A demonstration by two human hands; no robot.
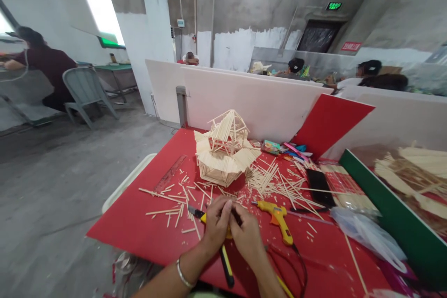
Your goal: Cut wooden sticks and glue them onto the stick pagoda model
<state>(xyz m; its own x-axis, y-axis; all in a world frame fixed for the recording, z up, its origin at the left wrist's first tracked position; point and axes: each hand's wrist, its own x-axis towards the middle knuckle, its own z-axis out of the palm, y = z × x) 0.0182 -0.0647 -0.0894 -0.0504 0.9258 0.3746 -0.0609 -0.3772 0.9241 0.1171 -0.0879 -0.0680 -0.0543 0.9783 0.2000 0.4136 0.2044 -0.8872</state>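
My left hand and my right hand meet over the red tabletop, fingers pinched together around a pair of yellow-and-black handled cutters whose handles stick out toward me. What lies between the fingertips is too small to make out. A silver bangle circles my left wrist. Behind the hands stands a small house model built of thin wooden sticks. Loose sticks lie scattered around it. A yellow glue gun rests just right of my right hand.
A black phone, a clear plastic bag, coloured packets and a ruler lie on the table. White partition boards stand behind it. Other people sit at tables at the far left and beyond the partition. A grey chair stands at left.
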